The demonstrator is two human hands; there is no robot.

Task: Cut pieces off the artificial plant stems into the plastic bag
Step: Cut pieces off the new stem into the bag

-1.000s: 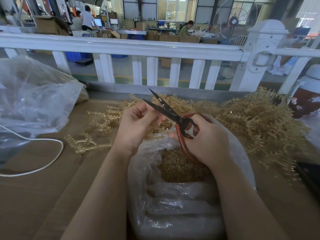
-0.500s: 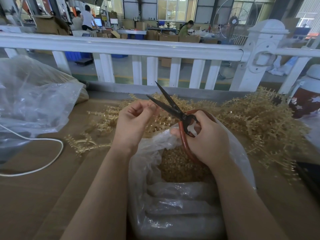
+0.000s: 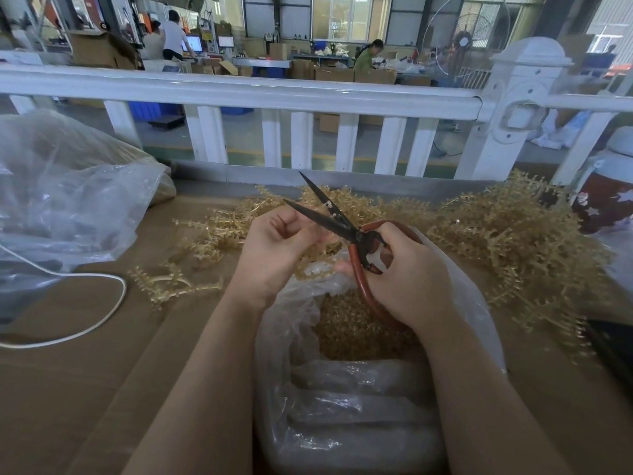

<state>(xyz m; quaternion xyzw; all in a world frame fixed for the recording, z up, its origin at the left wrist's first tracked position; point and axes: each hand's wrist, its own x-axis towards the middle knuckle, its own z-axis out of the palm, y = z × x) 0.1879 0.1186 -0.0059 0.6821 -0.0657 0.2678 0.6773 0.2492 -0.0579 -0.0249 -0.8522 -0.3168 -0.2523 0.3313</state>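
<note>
My right hand [image 3: 407,275] grips the red-brown handles of black-bladed scissors [image 3: 329,214], whose blades stand apart and point up and left. My left hand [image 3: 274,248] pinches a golden plastic plant stem [image 3: 315,258] just under the blades. Both hands hover over the open mouth of a clear plastic bag [image 3: 342,406] that holds many small golden cut pieces [image 3: 356,334]. A big heap of golden artificial stems [image 3: 507,241] lies behind and to the right on the brown table.
A large crumpled clear bag [image 3: 68,200] sits at the left, with a white cable [image 3: 85,323] looping beside it. Loose stems [image 3: 171,286] lie left of my hands. A white railing [image 3: 308,94] runs along the table's far edge. A red-and-white jar [image 3: 609,193] stands at the right.
The scissor blades have swung up and opened wider. My left hand has shifted slightly right, up toward the blades with the stem.
</note>
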